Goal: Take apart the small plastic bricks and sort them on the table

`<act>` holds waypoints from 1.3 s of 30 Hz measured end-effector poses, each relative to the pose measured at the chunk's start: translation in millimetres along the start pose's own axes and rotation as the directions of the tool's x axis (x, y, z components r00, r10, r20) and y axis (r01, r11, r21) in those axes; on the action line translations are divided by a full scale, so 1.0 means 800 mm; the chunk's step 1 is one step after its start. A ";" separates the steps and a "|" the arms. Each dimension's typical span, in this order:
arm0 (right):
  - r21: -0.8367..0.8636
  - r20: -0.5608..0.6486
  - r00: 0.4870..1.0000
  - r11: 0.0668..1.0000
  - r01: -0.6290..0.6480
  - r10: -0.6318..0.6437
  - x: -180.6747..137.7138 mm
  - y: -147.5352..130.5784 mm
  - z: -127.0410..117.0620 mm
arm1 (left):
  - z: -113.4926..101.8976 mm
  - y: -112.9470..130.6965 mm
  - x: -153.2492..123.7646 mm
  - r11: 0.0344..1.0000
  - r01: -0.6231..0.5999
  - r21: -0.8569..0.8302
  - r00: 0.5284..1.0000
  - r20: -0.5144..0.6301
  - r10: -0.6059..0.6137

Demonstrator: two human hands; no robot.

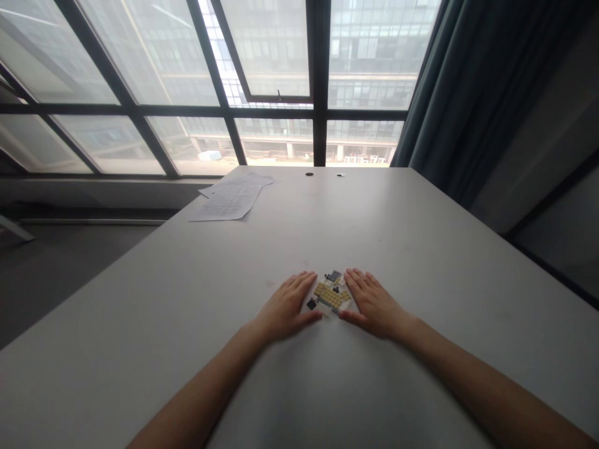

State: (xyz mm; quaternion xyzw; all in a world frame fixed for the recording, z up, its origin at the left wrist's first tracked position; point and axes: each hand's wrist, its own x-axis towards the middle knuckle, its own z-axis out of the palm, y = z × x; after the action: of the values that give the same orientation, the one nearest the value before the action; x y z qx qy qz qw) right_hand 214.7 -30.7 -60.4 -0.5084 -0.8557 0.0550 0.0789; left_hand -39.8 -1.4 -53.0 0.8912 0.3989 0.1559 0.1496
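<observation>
A small cluster of toy building bricks lies on the white table between my hands. In its middle is a tan studded plate (333,295). A dark grey-blue studded brick (334,275) sits at its far end, and a black piece (311,304) at its near left. White pieces lie around them; which ones are joined I cannot tell. My left hand (289,308) rests flat on the table at the left of the bricks, thumb stretched toward the near side. Mirroring it on the right, my right hand (372,304) lies flat, its thumb tip beside the near right bricks. Neither hand holds anything.
Printed paper sheets (229,199) overlap near the table's far left edge. Two small round holes, one dark (309,174), are at the far edge of the white table (374,231). Beyond stand framed windows (276,56), with a dark curtain (449,93) on the right.
</observation>
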 end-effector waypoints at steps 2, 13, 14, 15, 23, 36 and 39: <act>0.005 -0.001 1.000 1.000 0.031 -0.031 0.006 -0.001 -0.002 | -0.001 0.000 -0.007 0.996 -0.034 0.088 0.998 0.065 0.028; 0.008 -0.085 0.989 0.993 0.121 -0.120 0.010 -0.004 0.002 | 0.011 0.019 0.016 0.969 -0.077 0.233 0.988 0.147 0.043; 0.011 -0.103 0.988 0.993 0.115 -0.113 0.010 -0.004 0.003 | 0.012 0.018 0.019 0.970 -0.091 0.226 0.988 0.141 0.059; 0.012 -0.115 0.987 0.994 0.112 -0.110 0.009 -0.004 0.004 | 0.013 0.016 0.024 0.971 -0.104 0.217 0.987 0.140 0.074; 0.030 -0.144 0.985 0.995 0.098 -0.092 0.009 -0.006 0.005 | 0.015 0.010 0.043 0.978 -0.105 0.182 0.989 0.119 0.085; 0.085 -0.191 0.980 0.994 0.070 -0.053 0.011 -0.006 0.007 | 0.007 0.017 0.010 0.982 -0.084 0.170 0.993 0.097 0.068; 0.102 -0.193 0.978 0.990 0.101 -0.080 0.010 -0.005 0.007 | 0.014 0.021 0.017 0.981 -0.059 0.183 0.996 0.078 0.045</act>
State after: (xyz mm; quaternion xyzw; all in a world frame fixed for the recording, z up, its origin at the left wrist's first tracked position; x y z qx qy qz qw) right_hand 206.3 -25.4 -64.5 -0.4667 -0.8622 0.0507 0.1903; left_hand -15.4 -3.5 -54.7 0.9164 0.3826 0.0891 0.0768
